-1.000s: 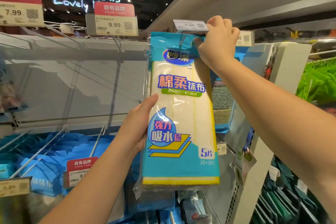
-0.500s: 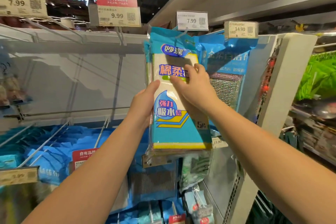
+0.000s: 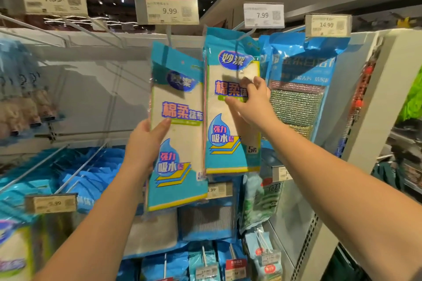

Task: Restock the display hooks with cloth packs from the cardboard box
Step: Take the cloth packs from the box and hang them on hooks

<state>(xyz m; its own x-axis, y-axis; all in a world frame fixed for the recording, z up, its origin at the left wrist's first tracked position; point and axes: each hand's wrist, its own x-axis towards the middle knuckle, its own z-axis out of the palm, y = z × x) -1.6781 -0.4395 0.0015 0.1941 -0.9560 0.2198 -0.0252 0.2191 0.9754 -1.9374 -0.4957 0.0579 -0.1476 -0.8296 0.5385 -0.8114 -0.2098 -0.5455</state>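
Observation:
A teal and cream cloth pack (image 3: 228, 139) hangs from the display hook (image 3: 247, 32) under the 7.99 price tag (image 3: 263, 15). My right hand (image 3: 251, 105) lies against the upper front of this pack with its fingers stretched out. To its left, my left hand (image 3: 146, 141) grips a second, matching cloth pack (image 3: 180, 143) by its left edge, thumb on the front. That pack is upright, and its top sits just below the 9.99 tag (image 3: 167, 2). The cardboard box is out of view.
Blue packs of metallic scouring pads (image 3: 296, 98) hang right of the hung pack under a 14.90 tag. Bare wire hooks (image 3: 75, 27) stick out at the upper left. Lower hooks carry blue packs (image 3: 86, 173). A grey shelf upright (image 3: 365, 121) closes the bay on the right.
My right hand came down from the hook end to the face of the hung pack. My left hand moved a second pack out to the left, apart from the hung one.

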